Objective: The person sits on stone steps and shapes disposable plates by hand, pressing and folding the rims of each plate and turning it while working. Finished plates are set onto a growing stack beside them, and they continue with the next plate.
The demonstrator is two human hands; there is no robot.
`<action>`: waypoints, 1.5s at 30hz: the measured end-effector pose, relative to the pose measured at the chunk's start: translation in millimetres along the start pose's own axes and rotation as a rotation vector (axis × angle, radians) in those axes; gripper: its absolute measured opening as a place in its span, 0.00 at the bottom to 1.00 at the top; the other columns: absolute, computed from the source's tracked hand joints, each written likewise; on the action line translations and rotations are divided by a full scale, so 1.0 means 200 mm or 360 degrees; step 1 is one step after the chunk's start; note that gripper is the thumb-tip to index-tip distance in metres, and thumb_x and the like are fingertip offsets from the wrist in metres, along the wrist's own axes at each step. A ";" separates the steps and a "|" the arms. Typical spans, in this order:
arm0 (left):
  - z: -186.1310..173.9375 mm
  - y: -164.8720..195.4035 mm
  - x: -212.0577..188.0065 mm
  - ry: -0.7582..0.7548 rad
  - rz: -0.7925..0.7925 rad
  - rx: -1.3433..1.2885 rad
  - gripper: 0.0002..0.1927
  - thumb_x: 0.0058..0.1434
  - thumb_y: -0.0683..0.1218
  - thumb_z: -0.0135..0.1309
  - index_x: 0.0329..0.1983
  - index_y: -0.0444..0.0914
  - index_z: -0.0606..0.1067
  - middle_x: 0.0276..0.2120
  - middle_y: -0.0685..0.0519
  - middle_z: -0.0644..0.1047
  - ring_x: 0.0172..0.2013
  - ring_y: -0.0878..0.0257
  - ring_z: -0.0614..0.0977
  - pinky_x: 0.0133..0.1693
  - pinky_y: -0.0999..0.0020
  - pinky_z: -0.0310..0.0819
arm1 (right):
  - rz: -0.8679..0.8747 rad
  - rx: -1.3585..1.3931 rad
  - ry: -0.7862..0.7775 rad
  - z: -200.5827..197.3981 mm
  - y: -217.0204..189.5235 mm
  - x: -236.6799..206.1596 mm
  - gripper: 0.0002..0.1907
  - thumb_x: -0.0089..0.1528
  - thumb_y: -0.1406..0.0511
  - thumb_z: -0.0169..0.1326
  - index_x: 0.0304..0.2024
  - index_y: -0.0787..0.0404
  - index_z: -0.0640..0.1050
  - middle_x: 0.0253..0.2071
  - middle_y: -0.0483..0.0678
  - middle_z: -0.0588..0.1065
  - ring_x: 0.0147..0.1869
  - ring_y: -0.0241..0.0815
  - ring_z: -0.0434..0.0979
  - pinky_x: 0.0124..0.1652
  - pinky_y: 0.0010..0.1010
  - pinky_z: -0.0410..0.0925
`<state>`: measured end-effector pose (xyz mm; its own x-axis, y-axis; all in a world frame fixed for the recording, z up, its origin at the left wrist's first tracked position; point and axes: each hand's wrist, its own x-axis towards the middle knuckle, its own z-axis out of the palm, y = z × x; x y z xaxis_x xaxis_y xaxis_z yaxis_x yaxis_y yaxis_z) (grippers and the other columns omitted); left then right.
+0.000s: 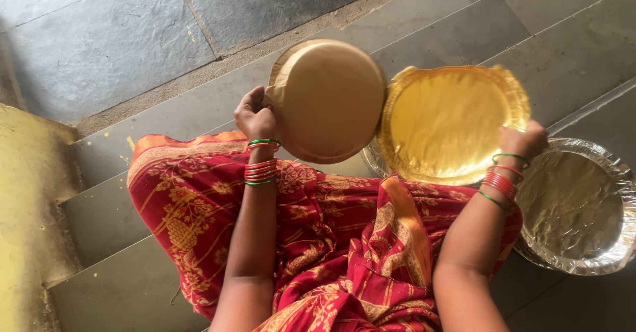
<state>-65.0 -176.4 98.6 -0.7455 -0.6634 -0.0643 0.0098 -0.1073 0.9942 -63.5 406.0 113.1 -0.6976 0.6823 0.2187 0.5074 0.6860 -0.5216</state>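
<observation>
Left hand (254,115) grasps matte gold round plate (328,100), frame centre; right hand (523,140) grasps shiny foil plate (450,123); crinkled silver plate (573,206) lower right.

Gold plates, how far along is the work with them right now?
Done: nothing shows finished; a silver foil plate lies on the stone floor at the right. In hand: the left hand holds one plate with its dull back showing, and the right hand holds a gold plate shiny face up. Left: both held plates are not yet set down.

Home doorstep or courtyard: grey stone slab steps (132,41), person seated on them.
</observation>
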 end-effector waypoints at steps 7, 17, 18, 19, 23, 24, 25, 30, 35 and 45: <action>-0.08 -0.04 0.07 0.0225 0.0158 0.0507 0.24 0.51 0.31 0.57 0.54 0.31 0.76 0.45 0.45 0.82 0.44 0.59 0.85 0.46 0.68 0.79 | 0.0254 0.0091 0.0160 -0.11 0.15 0.08 0.19 0.45 0.64 0.76 0.37 0.61 0.84 0.37 0.55 0.82 0.40 0.52 0.84 0.38 0.40 0.74; -0.22 0.10 0.14 0.0290 0.0287 0.1116 0.15 0.49 0.34 0.53 0.37 0.34 0.84 0.39 0.40 0.82 0.39 0.49 0.84 0.47 0.61 0.77 | 0.0084 0.0055 0.0372 -0.12 0.15 0.05 0.14 0.49 0.62 0.76 0.32 0.61 0.85 0.32 0.56 0.82 0.36 0.57 0.83 0.37 0.45 0.72; -0.24 0.10 0.15 0.0368 0.0310 0.1110 0.15 0.49 0.33 0.52 0.37 0.34 0.84 0.39 0.41 0.81 0.38 0.49 0.84 0.46 0.62 0.78 | 0.0107 0.0066 0.0421 -0.13 0.15 0.05 0.14 0.52 0.60 0.76 0.32 0.61 0.85 0.32 0.57 0.81 0.35 0.57 0.82 0.36 0.46 0.72; -0.25 0.11 0.16 0.0446 0.0333 0.1104 0.15 0.50 0.33 0.51 0.37 0.33 0.84 0.40 0.41 0.81 0.38 0.50 0.84 0.46 0.63 0.78 | 0.0130 0.0077 0.0471 -0.14 0.15 0.05 0.15 0.56 0.58 0.76 0.32 0.61 0.85 0.32 0.57 0.81 0.35 0.58 0.82 0.36 0.47 0.72; -0.28 0.14 0.16 0.0402 0.0268 0.1111 0.14 0.52 0.35 0.53 0.38 0.36 0.85 0.37 0.44 0.84 0.36 0.54 0.85 0.45 0.63 0.79 | 0.0221 0.0163 0.0492 -0.13 0.14 0.05 0.12 0.49 0.67 0.66 0.37 0.61 0.84 0.36 0.54 0.82 0.39 0.54 0.84 0.39 0.44 0.73; -0.27 0.14 0.15 0.0318 0.0141 0.1040 0.15 0.52 0.35 0.53 0.39 0.38 0.86 0.35 0.46 0.85 0.35 0.58 0.86 0.45 0.65 0.79 | 0.0176 0.0126 0.0531 -0.11 0.12 0.05 0.14 0.48 0.67 0.66 0.37 0.61 0.84 0.37 0.55 0.82 0.39 0.57 0.83 0.39 0.44 0.73; -0.25 0.13 0.14 0.0233 0.0015 0.0969 0.16 0.53 0.35 0.53 0.40 0.40 0.86 0.34 0.48 0.85 0.34 0.61 0.86 0.44 0.67 0.79 | 0.0132 0.0090 0.0570 -0.09 0.11 0.04 0.15 0.48 0.68 0.66 0.38 0.62 0.83 0.38 0.57 0.81 0.39 0.59 0.82 0.39 0.44 0.72; -0.08 0.07 0.02 -0.0030 -0.0150 0.0737 0.09 0.56 0.44 0.62 0.40 0.43 0.86 0.32 0.51 0.86 0.30 0.68 0.82 0.37 0.68 0.77 | -0.0115 0.0355 0.0472 0.00 -0.04 0.00 0.19 0.48 0.70 0.63 0.43 0.60 0.83 0.41 0.54 0.81 0.40 0.52 0.83 0.42 0.41 0.74; 0.09 -0.06 -0.10 -0.0268 -0.0043 0.0402 0.08 0.59 0.44 0.65 0.40 0.39 0.86 0.30 0.54 0.85 0.28 0.70 0.80 0.32 0.71 0.74 | -0.0435 0.0624 0.0378 0.02 -0.31 -0.20 0.20 0.54 0.73 0.60 0.50 0.61 0.79 0.35 0.49 0.82 0.36 0.44 0.85 0.39 0.36 0.76; 0.29 -0.13 -0.42 -0.0749 -0.0462 -0.0373 0.10 0.61 0.42 0.64 0.43 0.32 0.84 0.30 0.53 0.83 0.26 0.69 0.81 0.27 0.72 0.77 | -0.1000 0.0906 -0.0123 0.16 -0.89 -0.99 0.17 0.62 0.76 0.55 0.54 0.61 0.78 0.42 0.52 0.83 0.43 0.45 0.86 0.41 0.34 0.78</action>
<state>-41.9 -74.6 82.9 -0.9543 -0.1887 -0.2319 -0.1317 -0.4312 0.8926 -30.7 140.8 136.1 -0.8075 0.1838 0.5605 -0.3031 0.6859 -0.6616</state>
